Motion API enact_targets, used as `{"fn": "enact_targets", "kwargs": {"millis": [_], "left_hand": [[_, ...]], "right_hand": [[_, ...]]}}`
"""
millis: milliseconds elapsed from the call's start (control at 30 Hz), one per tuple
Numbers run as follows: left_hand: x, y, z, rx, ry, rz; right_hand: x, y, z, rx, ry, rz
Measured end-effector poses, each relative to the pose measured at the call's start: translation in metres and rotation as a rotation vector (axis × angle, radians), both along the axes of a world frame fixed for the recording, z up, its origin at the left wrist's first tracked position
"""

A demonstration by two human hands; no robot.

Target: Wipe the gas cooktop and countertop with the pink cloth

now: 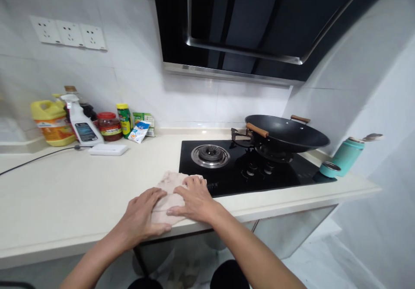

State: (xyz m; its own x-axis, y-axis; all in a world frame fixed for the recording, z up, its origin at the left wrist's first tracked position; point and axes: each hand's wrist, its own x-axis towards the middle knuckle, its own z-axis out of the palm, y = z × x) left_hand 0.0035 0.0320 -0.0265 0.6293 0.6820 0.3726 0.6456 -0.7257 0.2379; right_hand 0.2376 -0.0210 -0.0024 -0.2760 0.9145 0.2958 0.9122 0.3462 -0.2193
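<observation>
Two bare forearms [251,243] reach in from the bottom of the view and converge on a pale pinkish cloth [171,201], which lies at the front edge of the cream desk [123,185], by the near left corner of the black cooktop [223,179]. It sits directly under and between the hands rather than off to one side, looks folded into a roughly squarish pad, and shows no clear long axis. Its far right corner appears to lap onto the glass. Left hand [142,215] covers the side over the bare desk, thumb along the near edge; right hand [194,198] covers the other side and is the nearer to the cooktop and its left burner [210,155]. Both are unclenched, fingers spread and slightly bent, resting on top; whether any fingertip pinches the fabric, I cannot tell. Farther right, well apart from both hands, stands a black wok [288,133].
</observation>
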Motion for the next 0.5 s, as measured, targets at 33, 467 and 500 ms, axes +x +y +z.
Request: {"fn": "enact_targets", "kwargs": {"millis": [33,467,500], "left_hand": [[-0.001,-0.002,0.000,-0.009,-0.032,-0.004],[-0.017,-0.017,0.000,-0.018,-0.359,0.093],[-0.017,-0.016,0.002,0.006,-0.349,0.101]], "right_hand": [[0.005,-0.002,-0.001,0.017,0.010,-0.018],[0.213,-0.097,-0.061,0.313,-0.120,-0.458],[0.234,-0.106,-0.066,0.302,-0.136,-0.497]]}}
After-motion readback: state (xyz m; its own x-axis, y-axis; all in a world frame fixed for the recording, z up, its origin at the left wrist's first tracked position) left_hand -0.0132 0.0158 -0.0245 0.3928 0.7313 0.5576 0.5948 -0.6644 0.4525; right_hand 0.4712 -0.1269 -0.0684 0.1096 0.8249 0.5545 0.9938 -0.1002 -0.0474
